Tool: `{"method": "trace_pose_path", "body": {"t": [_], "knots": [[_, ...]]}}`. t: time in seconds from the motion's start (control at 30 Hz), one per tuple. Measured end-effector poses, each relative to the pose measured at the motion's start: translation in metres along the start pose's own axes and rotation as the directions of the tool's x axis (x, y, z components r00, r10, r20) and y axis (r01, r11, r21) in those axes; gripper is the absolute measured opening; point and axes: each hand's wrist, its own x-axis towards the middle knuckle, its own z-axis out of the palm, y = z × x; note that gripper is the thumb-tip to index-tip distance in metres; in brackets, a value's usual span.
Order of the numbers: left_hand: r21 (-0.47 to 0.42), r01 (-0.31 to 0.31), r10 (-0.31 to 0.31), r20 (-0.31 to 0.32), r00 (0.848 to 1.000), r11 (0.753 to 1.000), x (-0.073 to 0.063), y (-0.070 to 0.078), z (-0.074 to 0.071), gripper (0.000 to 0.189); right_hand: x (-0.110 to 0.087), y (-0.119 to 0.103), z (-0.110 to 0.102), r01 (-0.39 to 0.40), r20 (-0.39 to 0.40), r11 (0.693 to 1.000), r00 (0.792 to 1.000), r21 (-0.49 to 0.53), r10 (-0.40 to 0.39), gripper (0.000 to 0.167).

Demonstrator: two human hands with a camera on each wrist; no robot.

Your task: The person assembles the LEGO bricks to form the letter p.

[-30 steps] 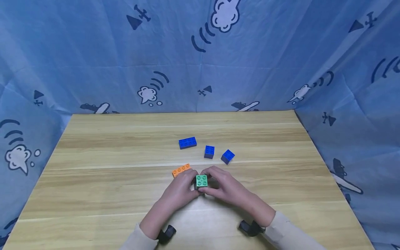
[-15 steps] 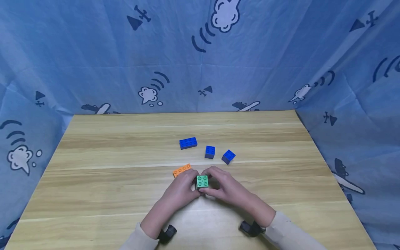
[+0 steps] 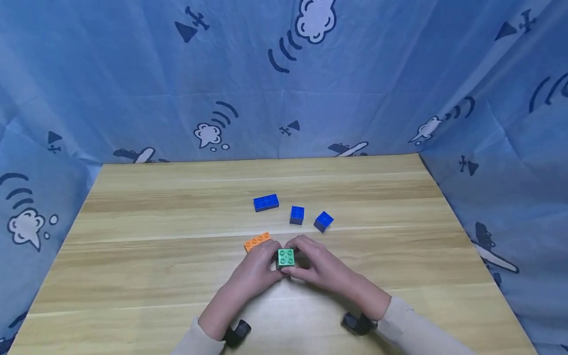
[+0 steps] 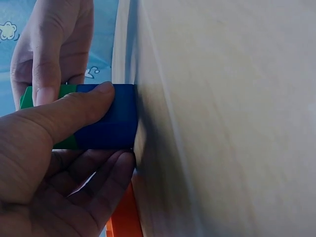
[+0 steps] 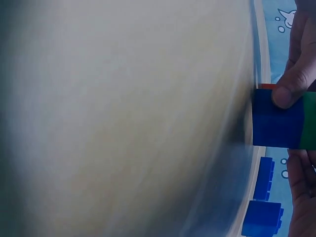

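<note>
In the middle of the table a green two-by-two toy brick [image 3: 286, 258] sits on top of a blue brick [image 4: 111, 118], making an upright stack whose lower end is at the tabletop. My left hand [image 3: 257, 268] pinches the blue brick, its thumb flat along the near side and its fingers behind. From the other side, my right hand [image 3: 326, 264] grips the green brick between thumb and fingers. An orange brick [image 3: 256, 241] with a row of studs showing lies just beyond the left hand, partly covered by it.
Farther back lie a long blue brick [image 3: 266, 202], a small blue brick [image 3: 297, 215] and a turned small blue brick [image 3: 323, 222]. The wooden table [image 3: 155, 256] meets a blue patterned cloth [image 3: 248, 59] at the back and sides.
Both hands keep the same hold on the stack, and the bricks stay where they were. Only a slight shift of the head view shows.
</note>
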Motion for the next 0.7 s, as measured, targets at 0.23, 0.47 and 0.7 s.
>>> {"method": "trace_pose_path", "body": {"t": [0.23, 0.47, 0.7], "knots": [[-0.008, -0.007, 0.007, -0.002, 1.0, 1.0, 0.0004, -0.0017, 0.0006, 0.029, 0.0003, -0.0015, 0.0002, -0.016, -0.031, 1.0, 0.999, -0.006, 0.016, 0.036], [-0.006, -0.012, 0.012, 0.003, 1.0, 1.0, -0.0004, -0.0025, -0.0016, 0.028, -0.0015, -0.0062, 0.0029, -0.071, -0.034, 0.997, 0.997, 0.015, 0.072, 0.037], [0.001, -0.005, 0.005, 0.012, 1.0, 1.0, -0.003, -0.0015, -0.0021, 0.031, -0.004, -0.0042, -0.0017, -0.027, 0.02, 0.999, 0.999, -0.02, 0.027, 0.031]]}}
